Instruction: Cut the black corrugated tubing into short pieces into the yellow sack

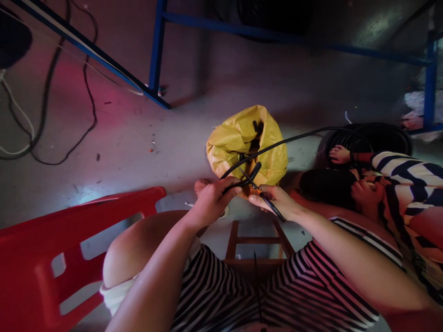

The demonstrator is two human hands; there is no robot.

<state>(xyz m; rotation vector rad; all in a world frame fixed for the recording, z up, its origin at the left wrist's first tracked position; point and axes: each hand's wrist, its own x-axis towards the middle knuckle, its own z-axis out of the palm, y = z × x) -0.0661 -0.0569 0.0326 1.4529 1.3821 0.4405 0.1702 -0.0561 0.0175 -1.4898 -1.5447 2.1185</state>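
Observation:
My left hand (212, 199) is closed around a black corrugated tube (249, 175) and a black cable (294, 137) that runs off to the right toward a coil. My right hand (277, 201) grips black-handled scissors (263, 196), whose blades point up-left and meet the tube between the two hands. Both hands hover over my knees, just in front of a yellow bag (242, 138) that stands open on the floor with dark pieces inside.
A red plastic chair (51, 258) lies at the lower left. A wooden stool (254, 249) sits under me. A small person in striped clothes (391, 184) leans in at the right beside a black cable coil (377, 136). Blue metal frame (155, 50) and loose wires (44, 101) lie behind.

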